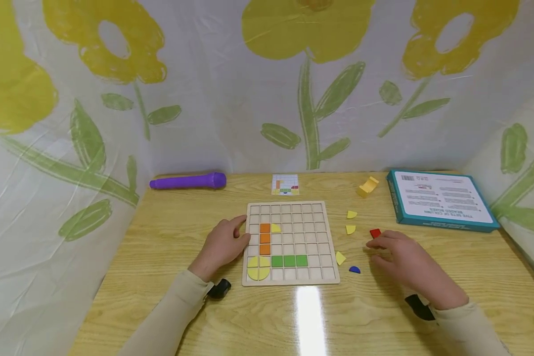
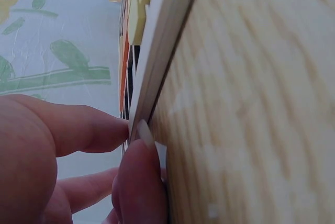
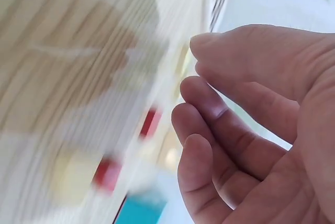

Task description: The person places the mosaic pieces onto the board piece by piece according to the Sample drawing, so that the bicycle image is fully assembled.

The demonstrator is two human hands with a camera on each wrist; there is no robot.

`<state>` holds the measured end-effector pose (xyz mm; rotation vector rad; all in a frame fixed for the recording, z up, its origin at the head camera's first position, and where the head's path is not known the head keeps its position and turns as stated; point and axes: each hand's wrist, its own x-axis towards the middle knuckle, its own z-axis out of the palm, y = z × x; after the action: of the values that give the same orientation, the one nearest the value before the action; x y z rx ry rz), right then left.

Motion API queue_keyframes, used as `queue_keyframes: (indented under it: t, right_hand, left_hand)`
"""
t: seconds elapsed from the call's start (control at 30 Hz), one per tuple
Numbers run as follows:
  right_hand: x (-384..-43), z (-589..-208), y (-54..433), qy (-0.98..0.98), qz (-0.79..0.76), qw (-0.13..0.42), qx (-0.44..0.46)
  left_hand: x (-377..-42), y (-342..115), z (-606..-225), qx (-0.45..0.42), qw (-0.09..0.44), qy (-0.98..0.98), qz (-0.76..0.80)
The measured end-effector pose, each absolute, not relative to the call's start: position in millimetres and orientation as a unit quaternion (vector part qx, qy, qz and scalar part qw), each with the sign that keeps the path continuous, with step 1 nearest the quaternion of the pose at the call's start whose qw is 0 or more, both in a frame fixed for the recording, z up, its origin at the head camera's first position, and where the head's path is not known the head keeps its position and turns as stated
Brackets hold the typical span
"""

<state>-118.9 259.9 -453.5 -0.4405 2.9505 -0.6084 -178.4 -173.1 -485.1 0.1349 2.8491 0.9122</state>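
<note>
My left hand (image 1: 220, 244) lies at the left edge of a wooden grid board (image 1: 289, 291); thumb and a finger touch its rim. On the board are three orange squares (image 1: 265, 239), three green squares (image 1: 289, 260), a yellow quarter-circle piece (image 1: 276, 228) and a circle of yellow quarters (image 1: 258, 268). My right hand (image 1: 405, 259) hovers by a red piece (image 1: 375, 233), fingers loosely bent and holding nothing visible. The right wrist view shows two blurred red pieces (image 3: 150, 123) beyond those fingertips. Between board and right hand lie loose yellow quarters (image 1: 350, 229) and a blue half-circle piece (image 1: 355, 270).
Behind the board lies a small pattern card (image 1: 285, 184). A purple microphone-shaped object (image 1: 188, 181) is at the back left. To the back right are a yellow block-like holder (image 1: 367, 187) and a teal-edged box (image 1: 442, 200). A flowered cloth (image 1: 222, 99) hangs behind the table.
</note>
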Motion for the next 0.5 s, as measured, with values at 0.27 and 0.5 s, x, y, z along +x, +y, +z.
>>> queue_keyframes:
  t: [0.27,0.5]
  right_hand:
    - [-112,-456,309,0.978,-0.175,0.036,-0.111]
    - [-113,-460,327,0.979,-0.174,0.039,-0.098]
  left_hand:
    - [-179,-175,-487,0.044,0.073,0.949,0.302]
    - [-180,-174,-488,0.049,0.070,0.949,0.304]
